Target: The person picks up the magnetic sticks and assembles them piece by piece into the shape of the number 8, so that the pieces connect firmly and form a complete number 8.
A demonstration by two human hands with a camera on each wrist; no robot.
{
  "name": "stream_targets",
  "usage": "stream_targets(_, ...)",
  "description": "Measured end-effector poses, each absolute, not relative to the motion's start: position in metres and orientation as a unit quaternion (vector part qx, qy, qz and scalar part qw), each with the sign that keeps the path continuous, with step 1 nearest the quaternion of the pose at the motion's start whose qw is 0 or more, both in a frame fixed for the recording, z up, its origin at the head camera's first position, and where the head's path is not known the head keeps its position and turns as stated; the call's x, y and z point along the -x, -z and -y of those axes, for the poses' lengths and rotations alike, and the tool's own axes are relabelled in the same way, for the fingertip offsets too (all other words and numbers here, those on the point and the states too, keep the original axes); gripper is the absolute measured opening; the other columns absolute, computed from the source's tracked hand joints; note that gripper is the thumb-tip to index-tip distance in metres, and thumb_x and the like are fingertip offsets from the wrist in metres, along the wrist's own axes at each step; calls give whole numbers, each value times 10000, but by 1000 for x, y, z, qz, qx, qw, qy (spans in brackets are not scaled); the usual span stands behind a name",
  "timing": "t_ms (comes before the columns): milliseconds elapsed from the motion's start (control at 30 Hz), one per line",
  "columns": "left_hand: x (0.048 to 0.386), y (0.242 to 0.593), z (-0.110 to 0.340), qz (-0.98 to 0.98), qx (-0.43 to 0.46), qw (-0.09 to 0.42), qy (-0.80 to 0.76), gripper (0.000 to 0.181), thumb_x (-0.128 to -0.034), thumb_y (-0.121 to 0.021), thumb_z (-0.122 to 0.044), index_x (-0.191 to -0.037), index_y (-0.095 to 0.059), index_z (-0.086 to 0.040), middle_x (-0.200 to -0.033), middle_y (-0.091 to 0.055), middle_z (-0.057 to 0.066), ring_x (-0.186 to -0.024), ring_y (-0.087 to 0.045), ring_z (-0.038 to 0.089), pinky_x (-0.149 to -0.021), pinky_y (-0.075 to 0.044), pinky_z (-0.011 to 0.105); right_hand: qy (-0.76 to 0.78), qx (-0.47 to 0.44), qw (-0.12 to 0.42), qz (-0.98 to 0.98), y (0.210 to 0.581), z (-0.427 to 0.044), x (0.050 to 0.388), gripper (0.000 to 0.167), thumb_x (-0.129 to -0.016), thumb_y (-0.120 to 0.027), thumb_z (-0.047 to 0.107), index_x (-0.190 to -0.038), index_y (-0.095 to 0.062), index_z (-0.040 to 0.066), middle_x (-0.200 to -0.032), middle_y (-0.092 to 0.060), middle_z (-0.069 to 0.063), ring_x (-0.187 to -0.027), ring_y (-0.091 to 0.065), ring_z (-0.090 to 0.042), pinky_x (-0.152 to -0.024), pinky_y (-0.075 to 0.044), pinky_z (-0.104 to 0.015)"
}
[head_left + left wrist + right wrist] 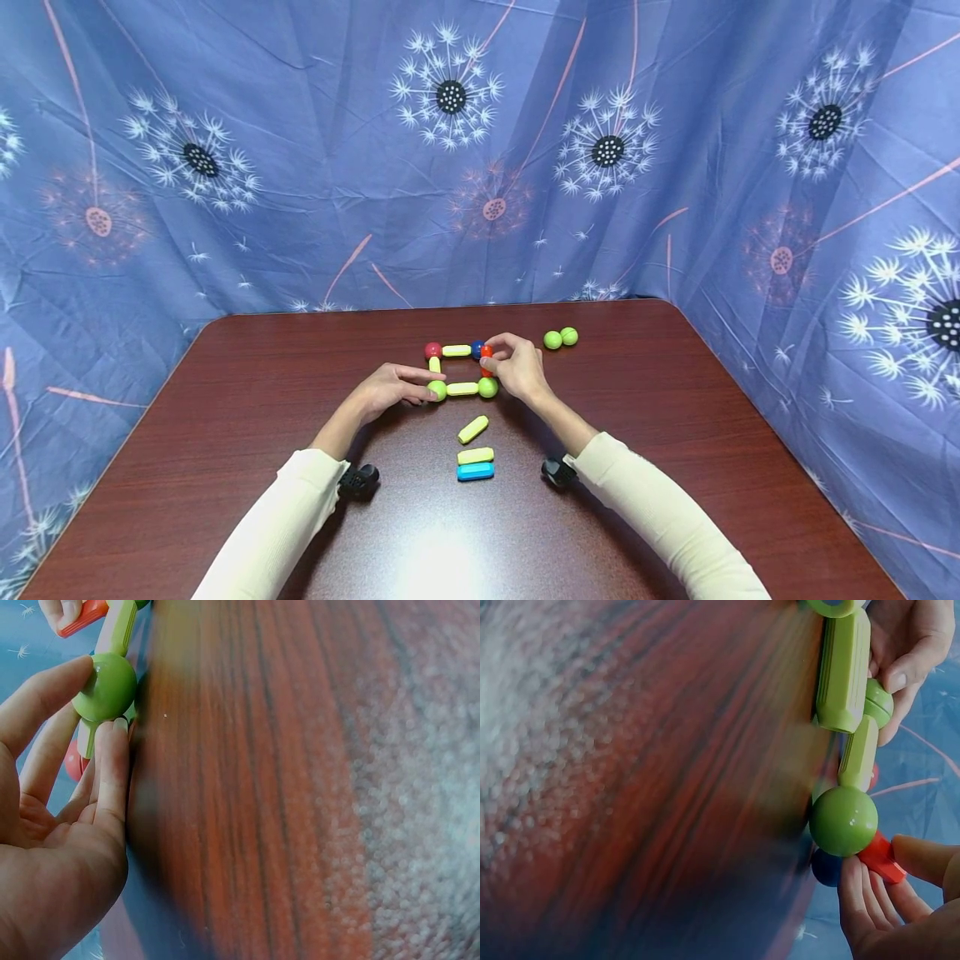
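Pinching a red rod between thumb and fingers, the right hand works at the right side of a four-cornered frame on the bench. The left hand steadies the opposite near corner, its fingertips gripping the left green ball. The red rod lies immediately left of the right hand, the nearer of the two hands; its long axis runs from the right green ball toward the blue ball. This alignment appears decisive — in the right wrist view the rod slants up off the bench beyond the green ball, so its far end seems to need lowering into line with the blue ball. Whether either end is joined cannot be told. A near yellow rod spans the two green corners; a red ball marks the far left one. Nearer the person lie two loose yellow rods and a blue rod.
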State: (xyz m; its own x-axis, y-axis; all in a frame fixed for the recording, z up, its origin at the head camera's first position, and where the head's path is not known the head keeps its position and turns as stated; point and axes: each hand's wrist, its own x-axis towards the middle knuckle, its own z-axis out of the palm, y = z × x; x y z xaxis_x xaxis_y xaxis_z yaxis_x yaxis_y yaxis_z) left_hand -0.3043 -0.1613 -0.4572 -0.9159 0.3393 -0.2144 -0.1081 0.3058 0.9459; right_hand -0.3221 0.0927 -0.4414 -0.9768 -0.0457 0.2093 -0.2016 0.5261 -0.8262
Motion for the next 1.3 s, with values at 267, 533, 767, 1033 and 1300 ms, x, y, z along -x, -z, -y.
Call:
stream_targets(267, 304, 459, 161, -782, -74, 194, -587, 439, -841, -816, -124, -1268, -723, -79, -1226, -729, 85, -837, -684, 117, -778, -563, 275, -474, -62, 70, 876, 446, -92, 326, 242, -846, -812, 113, -1081, -756, 104, -821, -779, -61, -688, -723, -143, -638, -524, -238)
stream_targets(533, 305, 461, 161, -779, -73, 199, -590, 446, -853, -806, -118, -1285, -709, -68, -1221, -732, 76, -851, -684, 130, -787, -558, 282, -458, -65, 56, 885, 449, -91, 330, 332, -843, -811, 124, -1163, -733, 85, -819, -779, -69, -699, -725, -138, -695, -502, -251)
stream_targets(767, 306, 463, 162, -783, -77, 201, -583, 436, -858, -808, -162, -1280, -720, -100, -1244, -725, 81, -884, -692, 155, -818, -564, 307, -453, -60, 32, 889, 450, -90, 335, 407, -854, -809, 137, -1246, -708, 96, -813, -775, -61, -711, -712, -125, -640, -477, -240)
stream_targets(1033, 307, 462, 163, -780, -77, 203, -586, 442, -866, -802, -163, -1291, -710, -88, -1252, -720, 100, -885, -693, 162, -819, -567, 312, -448, -65, 12, 891, 450, -91, 340, 463, -862, -806, 160, -1306, -685, 110, -792, -769, -50, -649, -674, -105, -563, -464, -237)
stream_targets(1300, 307, 460, 162, -774, -79, 206, -594, 451, -869, -797, -146, -1304, -699, -78, -1233, -731, 83, -891, -693, 144, -810, -564, 292, -444, -62, 5, 894, 448, -91, 340, 470, -846, -810, 171, -1297, -692, 110, -775, -765, -47, -628, -652, -92, -579, -452, -230)
